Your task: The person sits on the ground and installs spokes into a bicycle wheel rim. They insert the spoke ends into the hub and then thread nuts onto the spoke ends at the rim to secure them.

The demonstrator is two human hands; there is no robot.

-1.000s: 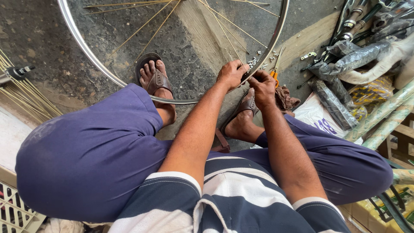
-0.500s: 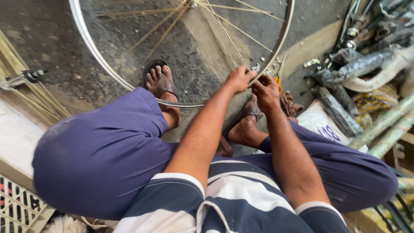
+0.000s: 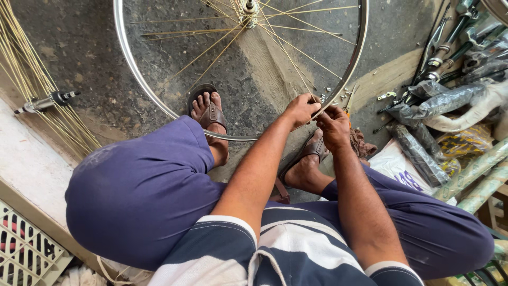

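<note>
A: Since half a second back we've tilted down; wheel rim [image 3: 363,47] sits fuller in view, hands unmoved on it.

B: Left of the rim: loose spokes [image 3: 32,79], spare hub [image 3: 45,101].

A: Left hand [image 3: 300,109] closed on the rim's lower right arc.

B: Right hand [image 3: 333,127] just beside it, pinching a spoke end there; spoke runs up-left to the hub [image 3: 250,7]. Wrapped parts [image 3: 434,103] lie right of the rim.

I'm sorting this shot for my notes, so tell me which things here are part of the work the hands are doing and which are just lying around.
In the work:
- left hand and right hand, together at the rim
- bicycle wheel, silver rim
- its spokes and hub

Lying about:
- loose spoke bundle, far left
- wrapped bicycle parts, right
- small fittings on the ground
- white crate, bottom left
</note>
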